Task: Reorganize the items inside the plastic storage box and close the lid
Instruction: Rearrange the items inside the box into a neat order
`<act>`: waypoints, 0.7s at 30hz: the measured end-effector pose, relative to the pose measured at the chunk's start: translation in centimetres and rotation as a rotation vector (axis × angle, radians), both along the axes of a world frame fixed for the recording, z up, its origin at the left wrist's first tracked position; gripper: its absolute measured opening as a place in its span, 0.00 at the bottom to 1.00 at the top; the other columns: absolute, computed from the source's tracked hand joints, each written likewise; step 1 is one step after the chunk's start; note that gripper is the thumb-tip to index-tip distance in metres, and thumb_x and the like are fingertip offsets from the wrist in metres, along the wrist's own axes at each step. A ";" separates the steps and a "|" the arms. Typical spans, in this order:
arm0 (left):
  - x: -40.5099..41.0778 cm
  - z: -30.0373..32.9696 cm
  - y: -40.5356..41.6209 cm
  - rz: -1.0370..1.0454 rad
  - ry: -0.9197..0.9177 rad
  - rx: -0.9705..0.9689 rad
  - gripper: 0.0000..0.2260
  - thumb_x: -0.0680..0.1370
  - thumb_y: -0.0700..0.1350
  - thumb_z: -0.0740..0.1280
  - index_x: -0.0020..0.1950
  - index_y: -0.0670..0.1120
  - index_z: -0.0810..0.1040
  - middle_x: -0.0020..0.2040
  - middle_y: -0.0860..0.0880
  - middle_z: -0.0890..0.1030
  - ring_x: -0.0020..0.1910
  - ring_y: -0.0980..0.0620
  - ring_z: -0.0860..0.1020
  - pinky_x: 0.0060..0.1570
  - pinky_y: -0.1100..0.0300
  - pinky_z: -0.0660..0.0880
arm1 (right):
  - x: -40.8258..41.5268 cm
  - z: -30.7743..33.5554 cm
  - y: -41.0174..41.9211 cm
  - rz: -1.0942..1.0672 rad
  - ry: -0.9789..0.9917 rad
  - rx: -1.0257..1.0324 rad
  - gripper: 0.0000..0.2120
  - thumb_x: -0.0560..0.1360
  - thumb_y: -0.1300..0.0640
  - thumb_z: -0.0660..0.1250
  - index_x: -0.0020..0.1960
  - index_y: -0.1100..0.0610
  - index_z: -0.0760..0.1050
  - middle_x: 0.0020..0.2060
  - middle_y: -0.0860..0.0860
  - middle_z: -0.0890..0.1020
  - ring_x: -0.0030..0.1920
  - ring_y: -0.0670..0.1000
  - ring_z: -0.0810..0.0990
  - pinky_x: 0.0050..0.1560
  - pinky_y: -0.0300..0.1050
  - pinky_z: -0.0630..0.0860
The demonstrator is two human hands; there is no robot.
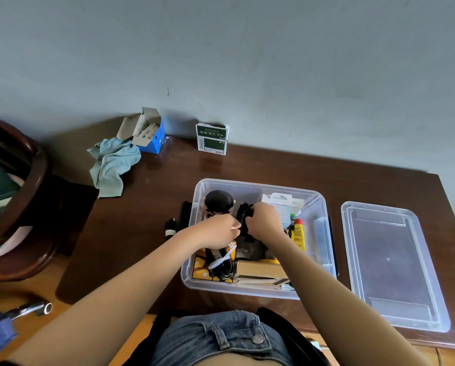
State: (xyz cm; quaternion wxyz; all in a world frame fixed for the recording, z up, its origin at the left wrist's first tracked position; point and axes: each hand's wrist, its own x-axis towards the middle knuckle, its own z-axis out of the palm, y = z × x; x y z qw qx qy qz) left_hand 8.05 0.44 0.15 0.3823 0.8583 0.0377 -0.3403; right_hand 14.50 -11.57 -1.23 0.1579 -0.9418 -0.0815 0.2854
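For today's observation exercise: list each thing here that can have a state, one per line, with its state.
Box: open, items inside.
Lid: off, flat on the table right of the box.
Blue carton: flaps open.
Green pack: upright, top torn open.
Cloth: crumpled.
Left hand: curled, in the box.
Right hand: gripping a black cable.

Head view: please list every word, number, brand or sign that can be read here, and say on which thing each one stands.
No text here can be read with certainty.
Green and white carton: white characters, a small mark and a barcode, too blurred to read.
Yellow tube in the storage box: dark print, too small to read.
White package in the box: a grey mark, not legible.
Blue carton: no text visible.
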 end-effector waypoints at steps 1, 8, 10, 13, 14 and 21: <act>0.4 -0.2 -0.1 -0.015 0.023 0.010 0.15 0.82 0.40 0.53 0.34 0.48 0.64 0.29 0.49 0.63 0.27 0.53 0.60 0.32 0.58 0.61 | 0.0 0.0 0.1 0.007 -0.035 -0.021 0.04 0.76 0.63 0.61 0.48 0.61 0.74 0.45 0.57 0.80 0.43 0.55 0.77 0.39 0.41 0.71; 2.1 -2.2 -1.2 -0.058 0.162 0.080 0.14 0.81 0.40 0.53 0.66 0.39 0.68 0.47 0.45 0.69 0.42 0.50 0.68 0.46 0.56 0.67 | -0.2 0.2 -0.1 0.018 -0.109 -0.009 0.11 0.77 0.66 0.59 0.57 0.62 0.73 0.50 0.58 0.81 0.49 0.57 0.79 0.42 0.43 0.73; 2.4 -2.7 -1.4 -0.097 0.160 0.089 0.21 0.82 0.40 0.53 0.75 0.39 0.58 0.46 0.46 0.71 0.37 0.52 0.69 0.41 0.60 0.68 | -0.3 0.6 -0.3 0.033 -0.107 -0.001 0.11 0.76 0.66 0.57 0.56 0.62 0.74 0.49 0.58 0.81 0.48 0.57 0.79 0.43 0.45 0.74; 2.5 -3.1 -1.7 -0.169 0.147 0.166 0.10 0.82 0.40 0.53 0.59 0.44 0.71 0.34 0.49 0.65 0.31 0.54 0.63 0.33 0.64 0.62 | -0.7 1.0 -0.8 0.046 -0.089 -0.018 0.11 0.76 0.66 0.57 0.54 0.61 0.76 0.48 0.57 0.81 0.48 0.57 0.79 0.42 0.44 0.74; 2.6 -3.2 -1.9 -0.177 0.119 0.195 0.09 0.82 0.40 0.54 0.45 0.48 0.68 0.33 0.50 0.64 0.30 0.54 0.62 0.31 0.66 0.62 | -1.0 1.0 -1.0 0.049 -0.076 -0.021 0.11 0.76 0.65 0.58 0.53 0.61 0.77 0.48 0.56 0.81 0.48 0.56 0.79 0.41 0.43 0.72; 3.3 -3.2 -3.5 -0.260 0.164 0.299 0.15 0.82 0.36 0.53 0.36 0.48 0.61 0.40 0.49 0.68 0.33 0.55 0.66 0.30 0.67 0.65 | -3.1 0.8 -2.3 0.139 0.029 -0.062 0.11 0.76 0.64 0.56 0.52 0.60 0.77 0.46 0.57 0.82 0.44 0.55 0.78 0.38 0.42 0.70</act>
